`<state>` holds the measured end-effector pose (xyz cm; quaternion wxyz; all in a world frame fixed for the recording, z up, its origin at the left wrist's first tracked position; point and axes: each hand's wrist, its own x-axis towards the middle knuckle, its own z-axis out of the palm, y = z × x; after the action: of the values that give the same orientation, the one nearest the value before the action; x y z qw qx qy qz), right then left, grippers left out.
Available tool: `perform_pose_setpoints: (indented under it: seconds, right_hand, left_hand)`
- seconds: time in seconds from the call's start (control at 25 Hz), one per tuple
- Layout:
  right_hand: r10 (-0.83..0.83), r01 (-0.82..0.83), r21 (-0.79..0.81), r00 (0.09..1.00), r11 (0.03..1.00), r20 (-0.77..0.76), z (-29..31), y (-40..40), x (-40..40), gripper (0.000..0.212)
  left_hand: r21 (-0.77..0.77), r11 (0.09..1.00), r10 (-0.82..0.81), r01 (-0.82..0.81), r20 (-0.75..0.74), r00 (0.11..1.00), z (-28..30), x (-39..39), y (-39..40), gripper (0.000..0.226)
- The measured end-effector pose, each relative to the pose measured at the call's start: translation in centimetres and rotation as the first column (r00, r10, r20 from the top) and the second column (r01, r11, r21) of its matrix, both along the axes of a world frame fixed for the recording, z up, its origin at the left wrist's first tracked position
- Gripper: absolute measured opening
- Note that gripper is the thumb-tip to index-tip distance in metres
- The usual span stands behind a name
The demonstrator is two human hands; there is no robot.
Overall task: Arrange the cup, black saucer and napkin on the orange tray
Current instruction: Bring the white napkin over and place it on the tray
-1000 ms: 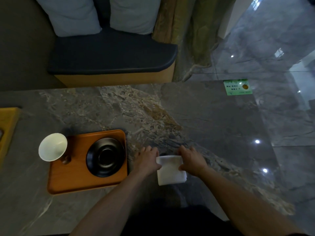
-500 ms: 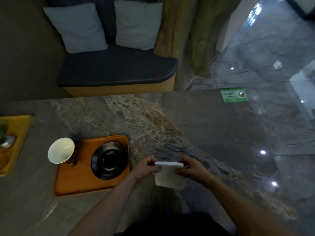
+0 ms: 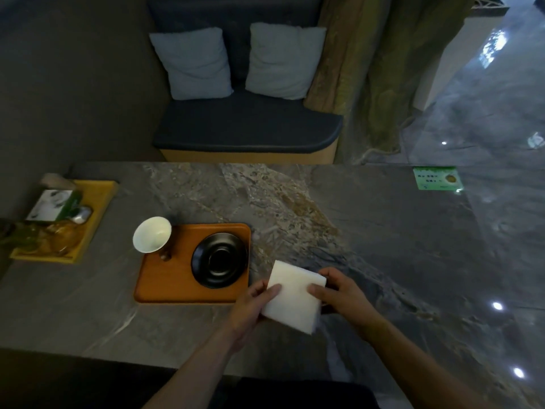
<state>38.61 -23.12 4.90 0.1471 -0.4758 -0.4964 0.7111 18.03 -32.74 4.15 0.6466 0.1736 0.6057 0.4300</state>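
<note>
Risk: folded white paper napkin [image 3: 293,296] could sag open or slip, being pinched only at its two side edges; could also brush the round black saucer [image 3: 219,260] on the way over.
Cause: light grip, soft material, saucer close beside the path.
Left hand [image 3: 253,302]: lower centre of frame, thumb on top, closed on the napkin's left edge.
Right hand [image 3: 336,293]: just right of it, closed on the right edge.
Napkin: held above the grey marbled surface [image 3: 368,231], right of the rectangular orange wooden tray [image 3: 165,287].
Cup: small white flared cup [image 3: 152,238] at the tray's upper-left corner.
</note>
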Motion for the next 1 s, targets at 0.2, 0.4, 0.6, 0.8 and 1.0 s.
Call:
perform_pose_setpoints:
  seconds: [0.2, 0.4, 0.6, 0.8, 1.0]
  right_hand:
    - [-0.002, 0.002, -0.034, 1.0, 0.999, 0.004, -0.6, -1.1, -2.5, 0.03]
    - [0.351, -0.354, 0.023, 0.932, 0.935, 0.093, -0.3, -2.8, -5.9, 0.051]
    - [0.387, -0.388, 0.136, 0.921, 0.912, 0.039, 0.4, -6.5, -12.4, 0.066]
    - [0.293, -0.295, 0.169, 0.955, 0.94, 0.037, 0.2, -10.7, -18.6, 0.062]
    - [0.264, -0.269, 0.115, 0.963, 0.956, 0.057, -0.7, -14.4, -23.9, 0.066]
  left_hand:
    - [0.035, 0.997, 0.077, -0.073, -0.1, 0.992, 1.9, -1.4, -2.8, 0.042]
    - [0.051, 0.979, 0.2, -0.197, -0.064, 0.978, 3.0, -4.7, -5.2, 0.04]
    - [0.037, 0.933, 0.358, -0.358, 0.014, 0.934, 3.8, -8.8, -8.0, 0.04]
    - [0.027, 0.895, 0.445, -0.444, -0.082, 0.892, 2.8, -13.6, -11.4, 0.025]
    - [0.067, 0.885, 0.457, -0.46, -0.315, 0.832, 1.8, -18.0, -14.3, 0.025]
